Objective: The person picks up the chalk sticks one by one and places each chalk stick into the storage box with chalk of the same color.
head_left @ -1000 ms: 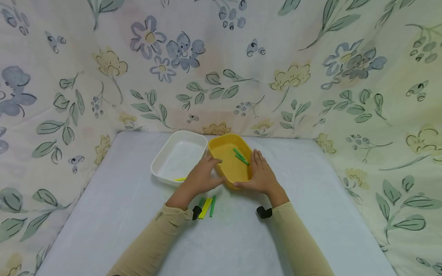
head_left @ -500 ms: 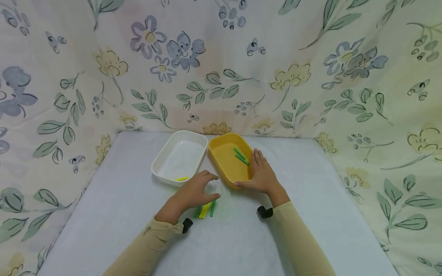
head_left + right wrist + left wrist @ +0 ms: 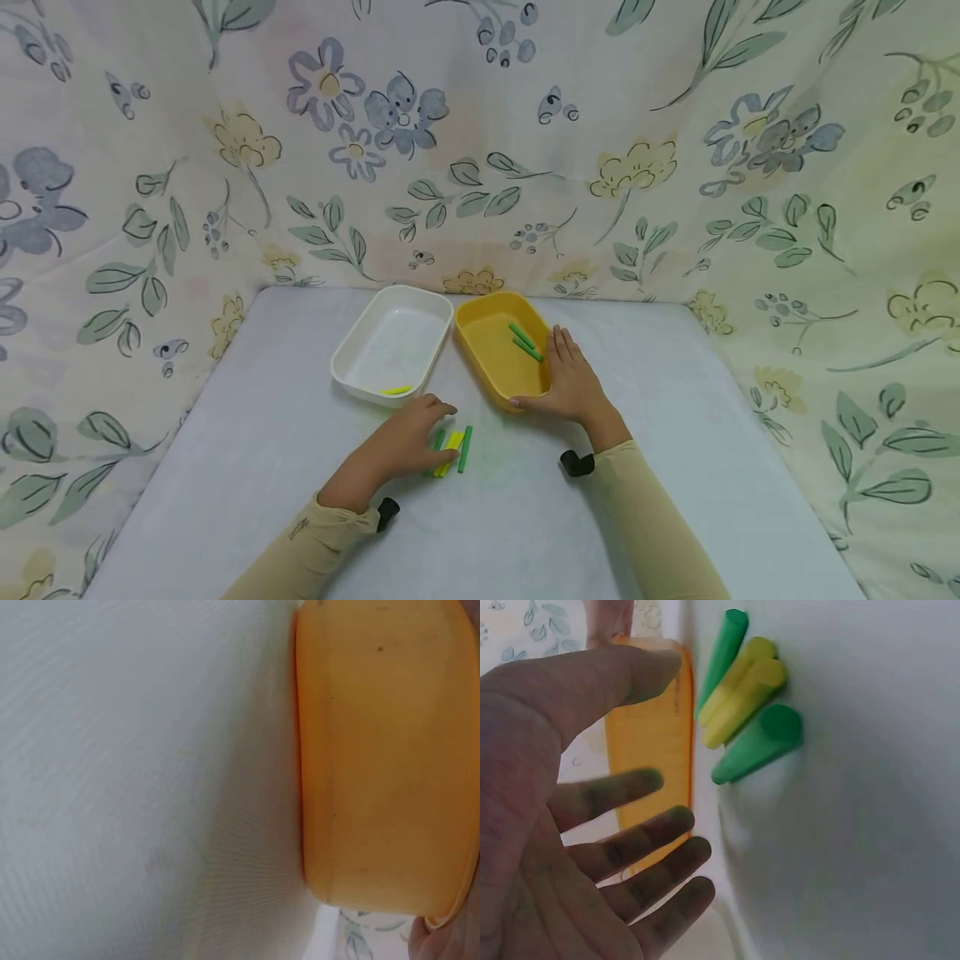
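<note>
Two green sticks (image 3: 759,744) and two yellow sticks (image 3: 748,699), plain and matte like chalk, lie side by side on the white cloth. My left hand (image 3: 397,450) hovers at their left side, thumb and fingers spread, with nothing between them; in the head view it partly covers the bunch. Against the right side of a yellow-orange tray (image 3: 491,346) my right hand (image 3: 566,387) rests, fingers straight along the wall and thumb at the near rim. Two green sticks (image 3: 527,348) lie inside that tray. The right wrist view shows mostly the tray's outer wall (image 3: 390,765).
A white tray (image 3: 393,333) stands just left of the yellow-orange one, with a yellow stick (image 3: 397,390) near its front end. Behind both hangs a floral curtain (image 3: 480,125), which also closes in the sides. Faint greenish marks show on the cloth (image 3: 491,458).
My left hand has left the yellow-orange tray's left rim and come toward me and left, down to the sticks. The right hand stays at the tray.
</note>
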`<state>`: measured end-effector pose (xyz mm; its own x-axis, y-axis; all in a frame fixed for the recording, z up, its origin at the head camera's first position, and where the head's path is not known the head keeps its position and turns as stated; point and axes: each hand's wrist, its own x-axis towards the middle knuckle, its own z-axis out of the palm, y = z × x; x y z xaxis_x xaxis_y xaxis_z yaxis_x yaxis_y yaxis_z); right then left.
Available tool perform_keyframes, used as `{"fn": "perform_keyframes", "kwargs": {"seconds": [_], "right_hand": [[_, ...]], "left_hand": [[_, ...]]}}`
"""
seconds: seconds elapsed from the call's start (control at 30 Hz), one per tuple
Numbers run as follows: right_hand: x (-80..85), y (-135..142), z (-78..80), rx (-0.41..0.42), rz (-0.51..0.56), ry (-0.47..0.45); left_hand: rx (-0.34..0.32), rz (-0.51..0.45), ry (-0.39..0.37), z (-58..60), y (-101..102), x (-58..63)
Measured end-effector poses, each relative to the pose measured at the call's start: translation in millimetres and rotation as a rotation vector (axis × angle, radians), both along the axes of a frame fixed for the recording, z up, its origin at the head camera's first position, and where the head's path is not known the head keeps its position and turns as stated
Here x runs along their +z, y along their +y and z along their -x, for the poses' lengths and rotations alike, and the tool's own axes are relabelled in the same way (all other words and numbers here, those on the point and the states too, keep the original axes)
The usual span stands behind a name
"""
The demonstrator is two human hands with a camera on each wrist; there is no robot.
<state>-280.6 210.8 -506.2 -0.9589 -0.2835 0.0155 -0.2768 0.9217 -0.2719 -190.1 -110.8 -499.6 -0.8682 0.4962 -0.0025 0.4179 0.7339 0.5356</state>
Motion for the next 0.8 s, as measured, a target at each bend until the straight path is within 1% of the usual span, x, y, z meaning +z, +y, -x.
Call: {"fn": "perform_keyframes", "kwargs": {"seconds": [0.17, 0.3, 0.4, 0.63, 0.8], "right_hand": [[-0.8, 0.8, 0.7, 0.003, 0.013, 0.010], [-2.8, 1.0, 0.2, 0.002, 0.015, 0.003], [-4.2, 0.8, -0.4, 0.003, 0.014, -0.002], [-4.3, 0.9, -0.2, 0.001, 0.029, 0.000], [-3.5, 1.0, 0.1, 0.003, 0.036, 0.001]], "left_hand": [[-0.006, 0.019, 0.013, -5.0, -6.3, -3.7], [-0.027, 0.052, 0.018, -7.8, -11.9, -7.9], [-0.053, 0.066, 0.003, -9.9, -17.0, -10.2], [-0.079, 0.036, -0.058, -12.8, -26.0, -8.1], [-0.094, 0.052, -0.062, -10.7, -27.8, -9.6]]}}
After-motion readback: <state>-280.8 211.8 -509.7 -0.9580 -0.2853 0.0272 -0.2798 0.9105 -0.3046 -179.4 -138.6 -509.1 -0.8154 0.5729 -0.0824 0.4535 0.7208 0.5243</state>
